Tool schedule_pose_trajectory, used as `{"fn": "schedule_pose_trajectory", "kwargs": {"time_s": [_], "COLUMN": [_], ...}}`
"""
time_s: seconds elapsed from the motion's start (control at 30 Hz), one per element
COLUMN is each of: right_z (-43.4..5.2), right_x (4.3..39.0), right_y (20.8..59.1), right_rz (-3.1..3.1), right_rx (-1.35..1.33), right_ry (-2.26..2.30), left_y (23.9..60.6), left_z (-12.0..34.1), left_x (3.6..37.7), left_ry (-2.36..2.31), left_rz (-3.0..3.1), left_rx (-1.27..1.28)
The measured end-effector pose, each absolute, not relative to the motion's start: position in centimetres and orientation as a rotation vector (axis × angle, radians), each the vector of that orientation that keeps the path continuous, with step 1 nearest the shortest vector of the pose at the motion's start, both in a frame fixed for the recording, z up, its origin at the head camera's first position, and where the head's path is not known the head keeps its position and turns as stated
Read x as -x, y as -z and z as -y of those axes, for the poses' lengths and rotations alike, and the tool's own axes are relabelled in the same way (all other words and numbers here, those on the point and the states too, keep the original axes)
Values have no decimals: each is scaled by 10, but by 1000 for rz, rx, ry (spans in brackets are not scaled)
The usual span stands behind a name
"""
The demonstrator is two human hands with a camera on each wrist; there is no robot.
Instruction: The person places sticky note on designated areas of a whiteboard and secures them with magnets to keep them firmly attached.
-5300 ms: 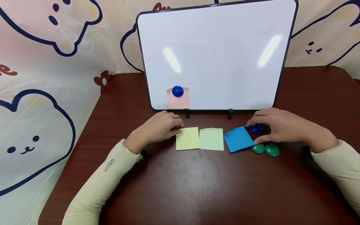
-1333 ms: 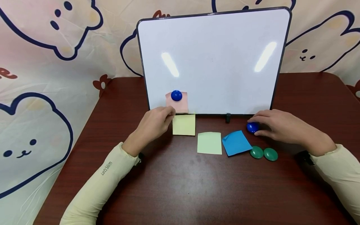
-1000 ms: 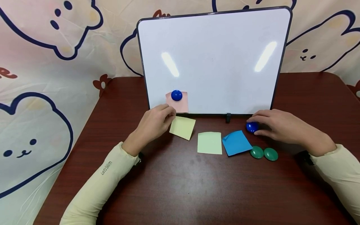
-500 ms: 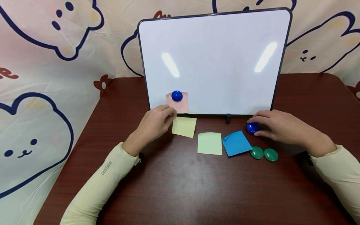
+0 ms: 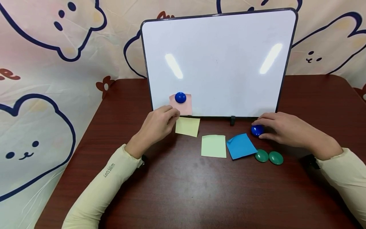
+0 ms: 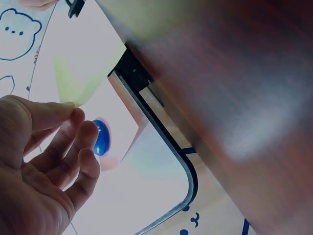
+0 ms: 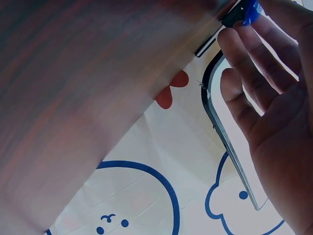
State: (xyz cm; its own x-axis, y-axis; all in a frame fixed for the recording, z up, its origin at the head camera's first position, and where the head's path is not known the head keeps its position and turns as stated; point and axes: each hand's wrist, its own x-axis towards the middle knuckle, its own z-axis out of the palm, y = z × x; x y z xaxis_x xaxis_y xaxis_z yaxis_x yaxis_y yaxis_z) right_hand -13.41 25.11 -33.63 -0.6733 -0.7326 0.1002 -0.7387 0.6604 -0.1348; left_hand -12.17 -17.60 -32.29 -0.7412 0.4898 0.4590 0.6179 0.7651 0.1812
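Note:
My left hand (image 5: 155, 125) pinches a yellow sticky note (image 5: 187, 127) by its upper left corner, just below the whiteboard's bottom edge. In the left wrist view, thumb and forefinger meet on the yellow note (image 6: 73, 90). On the whiteboard (image 5: 220, 63), a round blue magnet (image 5: 180, 97) sits over a pink sticky note (image 5: 186, 109). My right hand (image 5: 288, 130) grips another blue magnet (image 5: 257, 130) between thumb and fingers, right of the board's middle. A pale green sticky note (image 5: 213, 146) and a blue sticky note (image 5: 241, 146) lie side by side on the table.
Two green magnets (image 5: 268, 156) lie beside the blue note's right corner. A black foot (image 5: 232, 121) shows under the board, which stands on the dark wooden table (image 5: 194, 190). Behind it hangs a cloth printed with cartoon bears (image 5: 37, 140).
The yellow note has left its place beside the green note and come up to the board's lower edge in my left hand. My right thumb has shifted from the blue note's corner to the magnet.

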Motion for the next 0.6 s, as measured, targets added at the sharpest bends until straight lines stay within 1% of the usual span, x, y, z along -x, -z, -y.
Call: {"fn": "schedule_pose_trajectory", "kwargs": {"time_s": [0.6], "right_z": [-252], "right_x": [134], "right_y": [336], "right_rz": [2853], "right_rx": [-1232], "right_ry": [-265], "left_y": [324], "left_z": [170], "left_x": [128], "left_ry": [327], "left_rz": [2494], "left_rx": [860]}}
